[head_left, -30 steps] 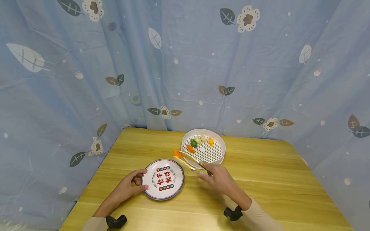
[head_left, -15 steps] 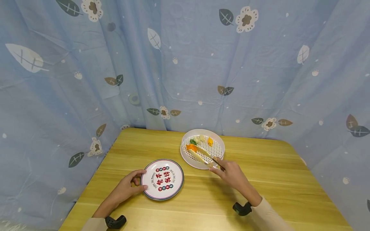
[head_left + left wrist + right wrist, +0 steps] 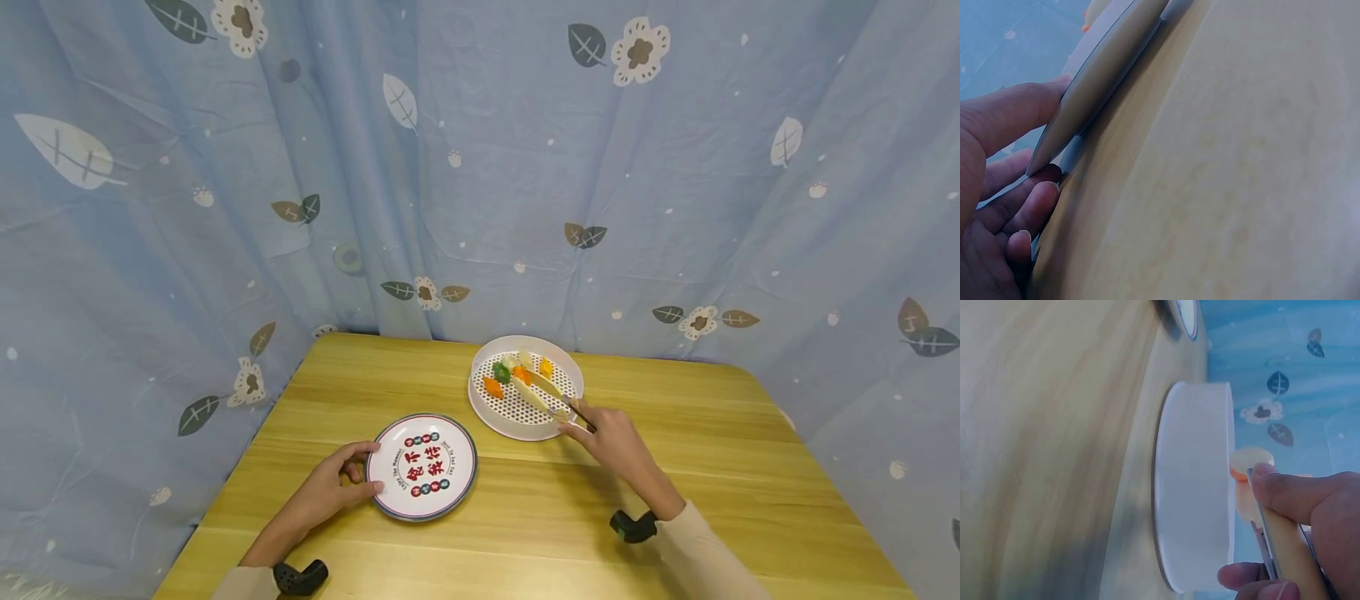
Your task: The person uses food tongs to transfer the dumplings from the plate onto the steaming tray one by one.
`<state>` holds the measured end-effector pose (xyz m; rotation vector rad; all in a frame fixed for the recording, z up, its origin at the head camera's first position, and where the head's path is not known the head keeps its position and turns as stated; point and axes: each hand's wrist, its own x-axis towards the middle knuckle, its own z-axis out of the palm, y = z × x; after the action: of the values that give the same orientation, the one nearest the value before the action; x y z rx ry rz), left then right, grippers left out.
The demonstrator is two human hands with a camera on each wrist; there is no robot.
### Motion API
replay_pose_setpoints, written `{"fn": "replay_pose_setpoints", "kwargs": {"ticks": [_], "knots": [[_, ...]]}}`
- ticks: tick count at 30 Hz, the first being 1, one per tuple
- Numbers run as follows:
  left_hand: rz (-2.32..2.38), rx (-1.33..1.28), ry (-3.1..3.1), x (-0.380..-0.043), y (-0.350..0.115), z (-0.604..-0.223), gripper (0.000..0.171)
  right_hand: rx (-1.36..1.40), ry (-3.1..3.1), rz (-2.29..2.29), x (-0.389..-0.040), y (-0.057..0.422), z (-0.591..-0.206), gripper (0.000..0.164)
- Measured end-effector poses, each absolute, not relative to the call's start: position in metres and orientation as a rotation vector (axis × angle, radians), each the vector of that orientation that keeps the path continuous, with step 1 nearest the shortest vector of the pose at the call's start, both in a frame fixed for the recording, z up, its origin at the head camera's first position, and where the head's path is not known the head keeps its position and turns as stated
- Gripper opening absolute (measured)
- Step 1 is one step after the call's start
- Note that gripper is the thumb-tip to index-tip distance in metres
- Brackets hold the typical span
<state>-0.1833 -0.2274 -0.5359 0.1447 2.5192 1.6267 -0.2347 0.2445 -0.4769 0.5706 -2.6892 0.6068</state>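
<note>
Right hand pinches tongs over the steamer tray — left hand grips the plate, nothing served yet.

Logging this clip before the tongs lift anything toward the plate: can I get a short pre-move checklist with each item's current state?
1. Right hand grips the tongs: ok.
2. Tong tips over the food in the white perforated tray: ok, next to an orange piece.
3. Orange piece clamped between the tong tips: cannot tell; too small in the head view, and the tray wall hides it in the right wrist view.
4. Left hand steadies the printed plate at its rim: ok.
5. Plate flat on the table: ok.
</note>
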Motion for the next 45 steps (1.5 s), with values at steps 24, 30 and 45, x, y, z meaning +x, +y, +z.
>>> {"fn": "replay_pose_setpoints", "kwargs": {"ticks": [24,30,45], "knots": [[1.645,0.156,2.497,-0.183,-0.227,-0.536,0.064,0.492,-2.868,0.516,-0.262,0.251,-0.470,0.032],[1.637,0.166,2.502,-0.183,-0.228,-0.538,0.064,0.440,-2.947,0.487,-0.267,0.248,-0.467,0.035],[1.649,0.170,2.494,-0.184,-0.230,-0.539,0.064,0.388,-2.923,0.524,-0.264,0.248,-0.466,0.061]]}}
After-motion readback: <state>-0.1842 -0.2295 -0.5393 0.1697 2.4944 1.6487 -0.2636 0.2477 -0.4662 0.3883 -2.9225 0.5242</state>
